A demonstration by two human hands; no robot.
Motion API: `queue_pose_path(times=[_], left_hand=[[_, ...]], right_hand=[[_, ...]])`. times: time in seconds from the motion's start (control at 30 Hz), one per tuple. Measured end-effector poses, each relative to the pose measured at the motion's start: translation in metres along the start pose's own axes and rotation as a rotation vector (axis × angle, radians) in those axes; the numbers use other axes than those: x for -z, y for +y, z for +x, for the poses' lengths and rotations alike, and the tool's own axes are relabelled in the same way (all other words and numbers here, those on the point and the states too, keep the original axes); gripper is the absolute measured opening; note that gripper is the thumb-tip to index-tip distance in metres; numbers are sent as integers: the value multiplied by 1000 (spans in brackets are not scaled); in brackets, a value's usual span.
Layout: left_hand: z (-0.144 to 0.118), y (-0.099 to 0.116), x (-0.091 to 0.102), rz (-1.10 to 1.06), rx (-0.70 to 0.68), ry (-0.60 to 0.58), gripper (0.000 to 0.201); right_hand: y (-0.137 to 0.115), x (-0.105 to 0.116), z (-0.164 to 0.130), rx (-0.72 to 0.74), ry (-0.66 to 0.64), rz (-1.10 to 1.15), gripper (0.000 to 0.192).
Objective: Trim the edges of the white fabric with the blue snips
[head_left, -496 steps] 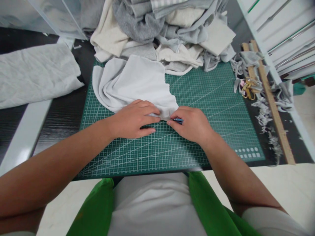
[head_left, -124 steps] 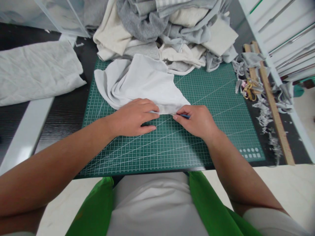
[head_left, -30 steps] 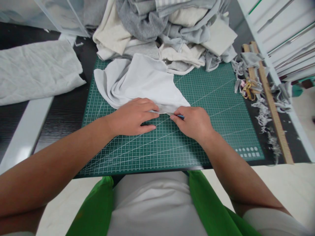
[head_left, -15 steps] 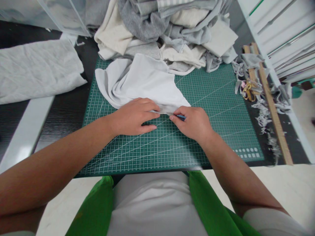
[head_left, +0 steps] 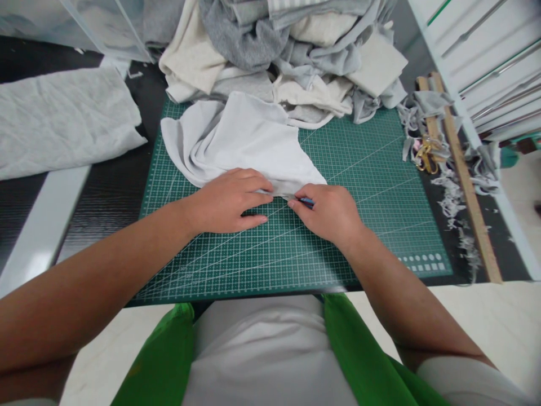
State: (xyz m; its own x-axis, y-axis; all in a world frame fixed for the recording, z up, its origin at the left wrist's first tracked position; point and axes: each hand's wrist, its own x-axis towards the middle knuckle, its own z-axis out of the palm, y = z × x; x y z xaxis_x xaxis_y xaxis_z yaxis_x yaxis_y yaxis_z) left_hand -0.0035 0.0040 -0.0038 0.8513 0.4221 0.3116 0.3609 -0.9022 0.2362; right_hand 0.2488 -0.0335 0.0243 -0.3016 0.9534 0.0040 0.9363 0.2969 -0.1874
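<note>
**Small blue tool at a cloth edge, with fingertips close by**

The left hand [head_left: 230, 200] lies flat on the near edge of the pale grey cloth [head_left: 245, 141], fingers stretched out and pressing it onto the green cutting mat [head_left: 359, 169]. The right hand [head_left: 332, 211] is clenched around a small blue tool [head_left: 307, 201], of which only a short stub shows; its tip sits at the cloth's edge, just beside the left fingertips.

The chief risk, as I judge it, is that closeness — if the tool is sharp and slips toward the left hand, it would meet the fingers first. Whether it has a blade cannot be told from here.

The cloth is bunched and folded behind the held edge, so a tug could drag a hidden layer under the tip, or let the edge creep out of line. The heap of fabric [head_left: 296, 51] at the far side of the table overlaps the mat and touches the cloth — it could snag it. The scissors [head_left: 425, 155] and wooden ruler [head_left: 465, 180] lie well apart on the right.
</note>
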Motion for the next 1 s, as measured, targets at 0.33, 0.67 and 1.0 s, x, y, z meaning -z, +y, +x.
queue_pose_path(times=[0.33,0.67,1.0], left_hand=[[0,-1,-1,-4,-20,17,38],[1,0,1,3,-19,9,37],[0,0,0,11,-20,11,36]], right_hand=[[-2,1,1,12,-4,-77,27],[0,1,2,6,-13,-63,26],[3,1,1,8,-1,70,23]])
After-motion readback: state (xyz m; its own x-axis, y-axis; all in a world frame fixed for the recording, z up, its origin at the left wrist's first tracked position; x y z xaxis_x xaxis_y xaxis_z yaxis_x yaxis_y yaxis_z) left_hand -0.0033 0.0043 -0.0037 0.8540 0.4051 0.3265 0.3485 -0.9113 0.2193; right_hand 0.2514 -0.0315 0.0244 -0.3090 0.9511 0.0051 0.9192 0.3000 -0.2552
